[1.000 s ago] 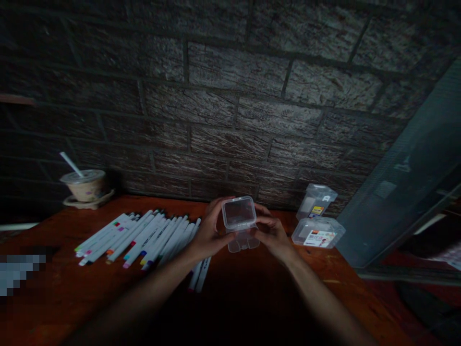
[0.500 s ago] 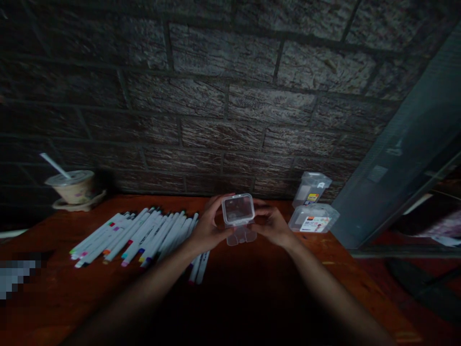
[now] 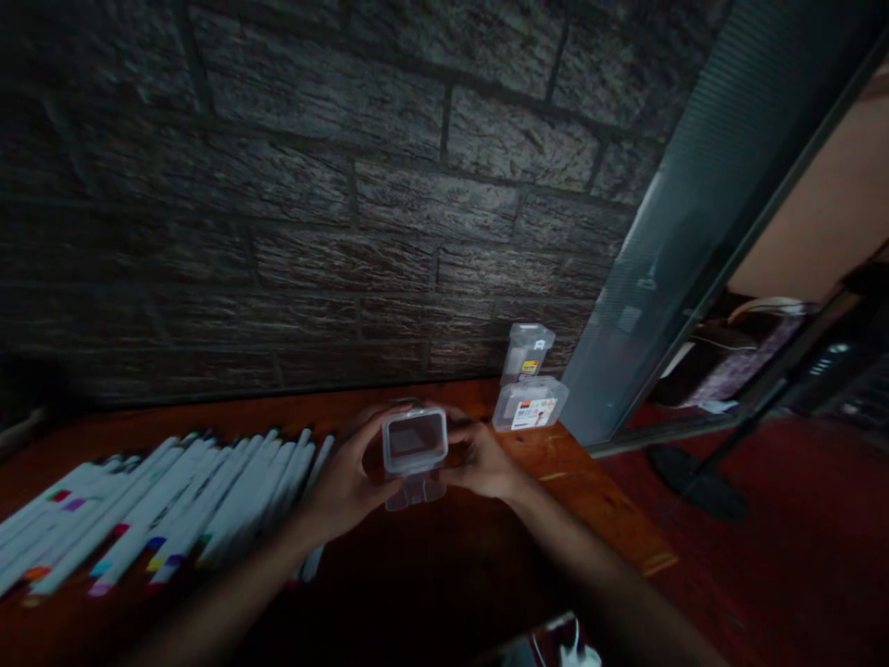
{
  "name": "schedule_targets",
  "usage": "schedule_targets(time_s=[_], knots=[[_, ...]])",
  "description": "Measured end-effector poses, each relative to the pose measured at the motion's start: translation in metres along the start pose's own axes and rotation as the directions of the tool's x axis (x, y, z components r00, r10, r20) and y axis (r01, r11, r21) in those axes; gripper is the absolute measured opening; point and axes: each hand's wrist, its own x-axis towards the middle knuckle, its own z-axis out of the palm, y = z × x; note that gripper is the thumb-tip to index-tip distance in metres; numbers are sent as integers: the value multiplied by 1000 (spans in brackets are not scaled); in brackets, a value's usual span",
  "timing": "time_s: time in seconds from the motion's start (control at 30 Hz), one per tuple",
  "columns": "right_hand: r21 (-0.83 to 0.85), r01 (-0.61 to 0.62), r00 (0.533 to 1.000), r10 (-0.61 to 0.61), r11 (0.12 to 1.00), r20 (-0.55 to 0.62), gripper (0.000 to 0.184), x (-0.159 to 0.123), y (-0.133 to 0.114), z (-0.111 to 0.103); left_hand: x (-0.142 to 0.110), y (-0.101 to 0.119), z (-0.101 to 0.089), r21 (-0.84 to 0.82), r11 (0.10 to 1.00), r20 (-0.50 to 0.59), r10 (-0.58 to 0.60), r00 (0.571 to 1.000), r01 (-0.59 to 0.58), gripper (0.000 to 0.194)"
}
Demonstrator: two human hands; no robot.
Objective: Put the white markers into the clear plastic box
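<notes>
A small clear plastic box (image 3: 415,443) is held up above the wooden table, its open side facing me and a clear flap hanging below. My left hand (image 3: 351,477) grips its left side, thumb near the lower edge. On the right side, my right hand (image 3: 479,456) holds it with fingers bent and thumb low by the flap. The box looks empty. Just left of my left hand lie many white markers (image 3: 229,482) with coloured ends, side by side; my left forearm hides some of them.
At the table's back right stand a clear labelled case (image 3: 532,405) and a taller clear container (image 3: 528,352) behind it. A brick wall (image 3: 389,250) rises behind the table (image 3: 625,528). An object with a white cord (image 3: 576,648) shows at the bottom edge. A black stand base (image 3: 698,482) is on the floor.
My view has swung to the right, so the drink cup has left the frame and more of the doorway shows. Both hands keep their hold on the clear box.
</notes>
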Motion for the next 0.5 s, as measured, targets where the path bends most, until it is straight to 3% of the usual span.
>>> schedule_targets(time_s=[0.33, 0.4, 0.5], knots=[[41, 23, 999, -24, 999, 37, 26, -4, 10, -1, -2, 0, 9, -45, 999, -7, 4, 1000, -4, 74], [46, 12, 999, -15, 999, 50, 31, -4, 12, -3, 0, 3, 8, -20, 1000, -3, 8, 1000, -8, 74], [13, 8, 994, -9, 1000, 111, 21, -5, 12, -7, 2, 9, 5, 58, 998, 3, 5, 1000, -5, 76]])
